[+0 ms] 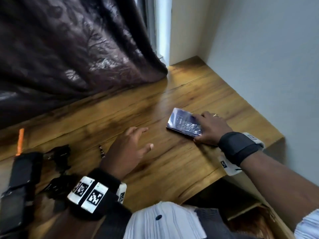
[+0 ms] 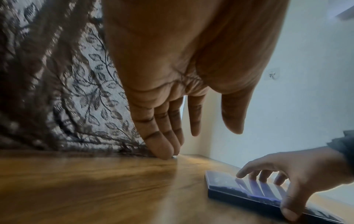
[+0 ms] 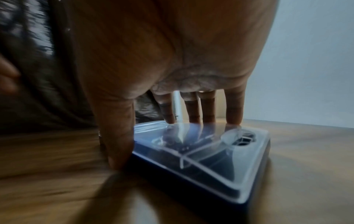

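**Right hand on the case, left hand free**

Your right hand (image 1: pixel 212 128) is clamped on the case (image 1: pixel 181 124). 4 fingertips (image 3: pixel 233 119) press down on its lid (image 3: pixel 203 147), which is clear, and your thumb sits against the near side edge of the blue base. The case lies flat on the table (image 1: pixel 172 169), toward the right end, near the wall (image 1: pixel 267 57) and close to the table's front edge. Through the lid you can make out rows of small pale pieces, too blurred to name.

Your left hand (image 1: pixel 127 149) holds nothing. Its fingers are apart and nearly straight, palm down over the wood, left of the case and not touching it. In the left wrist view you cannot tell whether the little finger's tip meets the table.

A dark patterned curtain (image 1: pixel 69 49) hangs down to the table's far edge. At your far left lie black devices (image 1: pixel 22 169) with an orange strip (image 1: pixel 20 140) beyond them. 1 small dark piece (image 1: pixel 101 151) lies just beside your left hand.
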Demonstrator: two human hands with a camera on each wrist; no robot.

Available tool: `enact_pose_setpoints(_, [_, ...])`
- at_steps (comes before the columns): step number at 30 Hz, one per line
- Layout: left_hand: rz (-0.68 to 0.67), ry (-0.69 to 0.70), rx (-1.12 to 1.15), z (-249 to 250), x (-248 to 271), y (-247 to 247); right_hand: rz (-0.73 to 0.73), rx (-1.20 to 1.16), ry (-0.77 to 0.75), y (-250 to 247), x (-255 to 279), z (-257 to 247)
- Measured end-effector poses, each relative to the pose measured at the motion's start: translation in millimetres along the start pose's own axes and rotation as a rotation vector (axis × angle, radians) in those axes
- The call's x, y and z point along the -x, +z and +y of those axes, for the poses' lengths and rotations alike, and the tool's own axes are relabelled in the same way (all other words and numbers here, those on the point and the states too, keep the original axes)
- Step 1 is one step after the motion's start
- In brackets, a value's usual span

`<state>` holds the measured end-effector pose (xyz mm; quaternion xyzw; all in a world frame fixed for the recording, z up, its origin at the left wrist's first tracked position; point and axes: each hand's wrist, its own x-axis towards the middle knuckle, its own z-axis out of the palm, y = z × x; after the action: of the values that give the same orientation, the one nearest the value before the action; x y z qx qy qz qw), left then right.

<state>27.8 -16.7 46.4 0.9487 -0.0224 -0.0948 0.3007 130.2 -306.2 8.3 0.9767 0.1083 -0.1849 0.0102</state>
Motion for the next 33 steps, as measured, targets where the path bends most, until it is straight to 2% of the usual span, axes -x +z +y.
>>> enact_pose_setpoints(5, [-0.041, -0.024, -0.122, -32, 20, -18, -0.01, 0.086, -0.187, 13, 20, -87])
enact_pose_setpoints(10, [-0.111, 0.034, -0.263, -49, 24, -22, -0.008, 0.089, -0.248, 26, 37, -130])
enact_pose_setpoints(14, [-0.196, 0.076, -0.427, -57, 17, -14, 0.009, 0.067, -0.262, 33, 49, -143])
enact_pose_setpoints(20, [-0.359, 0.093, -0.51, -57, 0, -4, 0.029, 0.001, -0.213, 30, 57, -147])
enact_pose_setpoints(27, [-0.417, 0.236, -0.71, -46, -17, 24, 0.03, -0.019, -0.201, 36, 69, -147])
enact_pose_setpoints(33, [-0.34, 0.282, -0.704, -53, -27, 39, 0.035, -0.028, -0.2, 34, 78, -139])
